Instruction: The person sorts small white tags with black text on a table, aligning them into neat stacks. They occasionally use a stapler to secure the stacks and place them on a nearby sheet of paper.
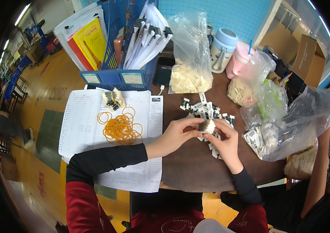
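Note:
Both hands hold a small stack of black-and-white paper tags (pixel 207 126) above the brown table (pixel 188 171). My left hand (pixel 174 136) pinches the stack from the left. On the stack's other side, my right hand (pixel 225 141) grips it. More loose tags (pixel 204 108) lie scattered just beyond and under the hands. A pile of orange rubber bands (pixel 120 126) lies on a sheet of printed paper (pixel 83 124) to the left. Just above the bands lies a banded bundle of tags (pixel 112 100).
A blue plastic basket (pixel 120 75) with folders and white sleeves stands at the back. Clear plastic bags (pixel 190 58) (pixel 285 128) of tags sit behind and to the right. A pale blue jar (pixel 223 44), a pink cup (pixel 239 58) and a phone (pixel 164 72) stand behind. Another person's arm (pixel 316 171) is at the right.

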Demonstrator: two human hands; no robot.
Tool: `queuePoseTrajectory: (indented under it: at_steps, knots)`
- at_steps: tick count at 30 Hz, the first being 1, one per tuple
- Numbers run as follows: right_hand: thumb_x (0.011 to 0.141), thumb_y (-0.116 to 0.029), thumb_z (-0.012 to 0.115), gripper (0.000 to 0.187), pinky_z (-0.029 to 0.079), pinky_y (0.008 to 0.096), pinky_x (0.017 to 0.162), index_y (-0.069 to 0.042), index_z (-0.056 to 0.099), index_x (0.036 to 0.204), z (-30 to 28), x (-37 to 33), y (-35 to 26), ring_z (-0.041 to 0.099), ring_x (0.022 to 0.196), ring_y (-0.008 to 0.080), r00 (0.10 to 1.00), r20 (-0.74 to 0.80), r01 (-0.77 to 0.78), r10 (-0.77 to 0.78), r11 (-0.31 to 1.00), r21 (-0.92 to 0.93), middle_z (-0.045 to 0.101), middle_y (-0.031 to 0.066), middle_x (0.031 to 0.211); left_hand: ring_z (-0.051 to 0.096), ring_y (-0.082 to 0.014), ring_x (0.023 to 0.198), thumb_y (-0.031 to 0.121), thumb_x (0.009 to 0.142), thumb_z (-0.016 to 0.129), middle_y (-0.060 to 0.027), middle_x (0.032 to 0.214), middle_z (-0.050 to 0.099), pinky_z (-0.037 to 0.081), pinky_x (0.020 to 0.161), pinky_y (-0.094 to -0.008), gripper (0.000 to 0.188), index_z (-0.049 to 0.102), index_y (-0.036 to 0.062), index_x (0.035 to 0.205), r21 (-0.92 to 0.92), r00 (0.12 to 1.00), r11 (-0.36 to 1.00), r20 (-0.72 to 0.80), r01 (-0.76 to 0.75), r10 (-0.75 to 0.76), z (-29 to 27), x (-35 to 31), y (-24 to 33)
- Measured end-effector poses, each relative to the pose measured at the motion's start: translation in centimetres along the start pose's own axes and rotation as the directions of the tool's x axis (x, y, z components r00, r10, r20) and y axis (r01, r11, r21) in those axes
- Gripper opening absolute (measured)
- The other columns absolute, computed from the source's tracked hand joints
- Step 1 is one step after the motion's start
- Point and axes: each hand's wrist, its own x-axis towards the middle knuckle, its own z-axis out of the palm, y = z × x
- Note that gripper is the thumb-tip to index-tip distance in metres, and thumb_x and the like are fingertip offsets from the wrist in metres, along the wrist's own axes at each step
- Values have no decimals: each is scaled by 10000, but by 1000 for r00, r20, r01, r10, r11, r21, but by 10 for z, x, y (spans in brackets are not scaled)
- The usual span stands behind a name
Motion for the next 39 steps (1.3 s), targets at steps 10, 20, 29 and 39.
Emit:
queuePoseTrajectory:
  at_steps: [10,20,29,39]
  knots:
    - [760,-81,806,279,514,308,658,43,704,989,39,26,-8,641,715,173,988,-151,-26,-29,936,-352,648,100,807,684,-330,1059,45,869,731,-210,1234,650,554,889,-362,614,484,7,1430,423,918,855,-114,-301,379,0,-1,-9]
    - [777,-50,812,344,520,289,706,53,713,1090,55,31,-29,651,753,157,1000,-25,-3,-8,910,-414,682,114,900,688,-183,1039,-20,940,605,-136,1114,695,532,870,-308,310,560,-14,1247,-4,981,1000,-192,13,-13,-11,1,-16]
    - [884,84,698,273,508,214,775,53,710,1155,23,26,-20,643,841,86,978,10,-209,209,978,20,661,48,994,564,-84,1113,16,1003,586,-16,1197,607,457,999,-266,321,517,36,1316,-358,987,920,14,156,-162,-14,7,-10]
    - [892,74,710,268,543,229,816,42,649,1151,26,17,-5,671,916,95,968,-12,-234,253,913,335,683,51,1035,579,-78,1052,113,969,687,-4,1128,621,471,937,-263,298,566,38,1230,-297,981,938,-22,178,-193,-15,3,-7]
